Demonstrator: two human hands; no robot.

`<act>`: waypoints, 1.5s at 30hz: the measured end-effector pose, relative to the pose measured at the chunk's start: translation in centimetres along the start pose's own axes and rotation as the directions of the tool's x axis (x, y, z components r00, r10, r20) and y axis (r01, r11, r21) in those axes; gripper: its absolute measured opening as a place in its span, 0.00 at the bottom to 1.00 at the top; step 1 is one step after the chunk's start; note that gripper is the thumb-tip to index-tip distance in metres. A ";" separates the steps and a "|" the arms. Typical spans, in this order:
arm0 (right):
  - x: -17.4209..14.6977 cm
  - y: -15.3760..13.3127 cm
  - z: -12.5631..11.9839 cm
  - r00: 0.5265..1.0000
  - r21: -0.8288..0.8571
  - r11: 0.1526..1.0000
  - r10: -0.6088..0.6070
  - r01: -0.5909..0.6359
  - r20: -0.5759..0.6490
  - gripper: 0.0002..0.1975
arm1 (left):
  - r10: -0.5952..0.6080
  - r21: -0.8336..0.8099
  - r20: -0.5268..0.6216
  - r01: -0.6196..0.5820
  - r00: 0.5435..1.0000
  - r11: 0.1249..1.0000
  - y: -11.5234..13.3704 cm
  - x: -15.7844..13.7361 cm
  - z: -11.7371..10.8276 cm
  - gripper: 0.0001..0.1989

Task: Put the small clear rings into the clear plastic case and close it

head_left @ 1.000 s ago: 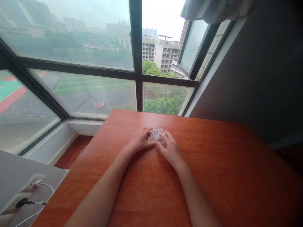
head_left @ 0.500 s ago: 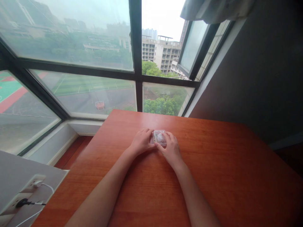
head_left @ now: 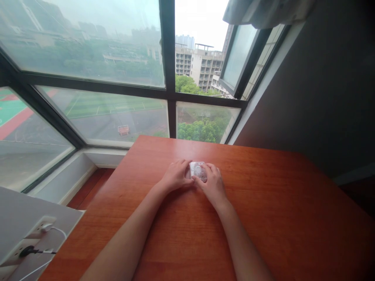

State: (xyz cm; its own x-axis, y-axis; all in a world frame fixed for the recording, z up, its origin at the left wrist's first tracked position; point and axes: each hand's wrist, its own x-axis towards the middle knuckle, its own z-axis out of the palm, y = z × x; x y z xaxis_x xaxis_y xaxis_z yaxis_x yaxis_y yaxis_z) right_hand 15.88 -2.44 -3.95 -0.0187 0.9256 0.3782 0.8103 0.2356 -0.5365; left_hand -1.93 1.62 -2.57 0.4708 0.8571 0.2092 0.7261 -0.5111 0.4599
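A small clear plastic box [head_left: 198, 170] lies near the far side of the reddish-brown wooden table. Whitish, grey-patterned contents show through its top, but I cannot make out what they are. My left hand [head_left: 177, 174] curves around its left side, fingers at the far corner and thumb at the near one. From the right, my right hand [head_left: 213, 181] grips it, the fingers over its right edge and the thumb at the near edge. Both hands partly hide its sides.
Bare wood of the table [head_left: 272, 203] surrounds my forearms. Beyond it stand dark-framed windows [head_left: 171, 78], one pane tilted outward at right. Wall sockets with a black plug [head_left: 27, 251] and white cables are at lower left. A grey curtain [head_left: 263, 13] hangs at upper right.
The face seen through the box's top has turned from a colourful print to a paler, whitish-grey pattern. Both hands stay around the box, with the right fingers shifted slightly.
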 end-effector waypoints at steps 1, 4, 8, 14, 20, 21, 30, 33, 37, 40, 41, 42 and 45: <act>0.0 0.1 0.1 1.000 0.008 1.000 -0.004 0.004 0.000 0.23 | 0.011 -0.015 0.002 -0.011 1.000 1.000 -0.1 0.0 -0.1 0.30; 0.1 0.3 0.2 1.000 0.037 0.999 -0.017 0.017 -0.001 0.23 | 0.030 -0.067 0.017 -0.029 0.999 0.997 -0.3 0.1 -0.3 0.32; 0.2 0.5 0.4 1.000 0.075 0.997 -0.024 0.025 -0.009 0.20 | 0.006 -0.110 0.009 -0.005 1.000 0.994 -0.4 0.2 -0.4 0.32; 0.4 0.5 0.2 0.998 0.198 0.979 0.059 -0.057 -0.005 0.19 | 0.021 -0.095 0.012 -0.019 1.000 0.995 -0.7 0.1 -0.3 0.35; 0.4 0.5 0.0 0.996 0.232 0.968 0.088 -0.093 0.035 0.19 | 0.021 -0.098 0.019 -0.020 1.000 0.995 -1.0 0.1 -0.1 0.36; 0.4 0.5 0.0 0.996 0.229 0.969 0.082 -0.088 0.037 0.20 | 0.021 -0.103 0.021 -0.018 1.000 0.994 -1.1 0.2 -0.1 0.36; 0.2 0.3 0.0 0.998 0.207 0.976 0.056 -0.063 0.038 0.19 | 0.052 -0.184 0.028 -0.046 0.998 0.982 -1.2 0.2 -0.5 0.33; 0.2 0.3 0.1 0.997 0.215 0.974 0.067 -0.075 0.045 0.20 | 0.051 -0.204 0.039 -0.042 0.998 0.978 -1.3 0.2 -0.6 0.30; 0.2 0.3 0.1 0.994 0.233 0.967 0.092 -0.104 0.060 0.21 | 0.059 -0.214 0.016 -0.054 0.998 0.975 -1.3 0.2 -0.5 0.34; 0.2 0.5 0.2 0.992 0.244 0.962 0.107 -0.121 0.067 0.21 | 0.059 -0.198 0.014 -0.055 0.998 0.979 -1.3 0.2 -0.4 0.35; 0.2 0.6 0.2 0.992 0.248 0.961 0.106 -0.120 0.067 0.21 | 0.057 -0.192 0.015 -0.053 0.998 0.980 -1.3 0.2 -0.4 0.35; 0.2 0.6 0.3 0.992 0.251 0.961 0.105 -0.118 0.068 0.21 | 0.056 -0.186 0.015 -0.052 0.998 0.981 -1.3 0.2 -0.4 0.35; 0.3 0.8 0.4 0.991 0.257 0.959 0.107 -0.123 0.075 0.22 | 0.063 -0.175 0.016 -0.059 0.998 0.983 -1.3 0.2 -0.4 0.35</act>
State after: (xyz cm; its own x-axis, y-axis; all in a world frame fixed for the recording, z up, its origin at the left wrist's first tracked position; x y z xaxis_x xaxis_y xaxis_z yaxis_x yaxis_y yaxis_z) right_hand 16.29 -1.91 -4.55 0.0240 0.9650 0.2612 0.6288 0.1885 -0.7543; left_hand -2.94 2.48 -2.79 0.5236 0.8219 0.2243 0.5981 -0.5421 0.5902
